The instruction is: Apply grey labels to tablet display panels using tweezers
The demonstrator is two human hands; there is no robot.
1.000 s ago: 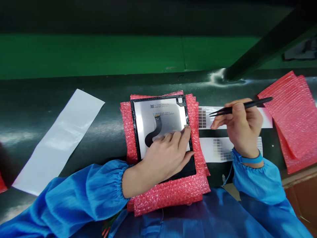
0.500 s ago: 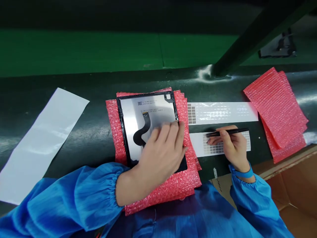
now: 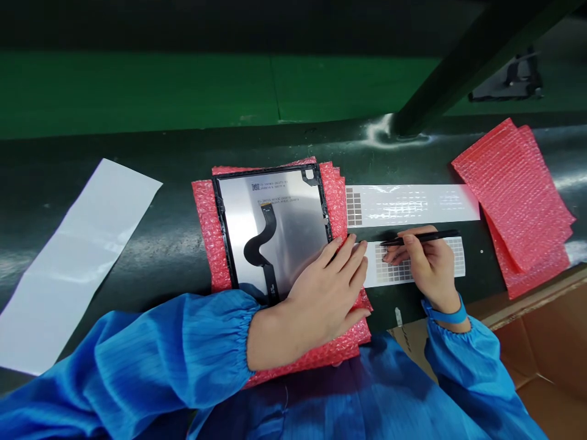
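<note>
A display panel (image 3: 284, 220) with a silver back and a curved black flex cable (image 3: 259, 244) lies on a stack of red bubble wrap sheets (image 3: 204, 232). My left hand (image 3: 328, 293) rests flat on the panel's right lower part, fingers stretched toward its right edge. My right hand (image 3: 424, 266) pinches black tweezers (image 3: 419, 238), whose tip touches the nearer sticker sheet (image 3: 394, 269) of small grey squares. A second sticker sheet (image 3: 413, 205) lies just behind it.
A white strip of backing paper (image 3: 68, 256) lies at the left on the dark bench (image 3: 169, 244). More red bubble wrap sheets (image 3: 518, 195) are piled at the right. A cardboard box (image 3: 545, 354) stands at the lower right. A green belt (image 3: 137, 91) runs behind.
My right hand came down from the far sticker sheet to the near one with the tweezers. My left hand slid right across the panel, which uncovered the flex cable.
</note>
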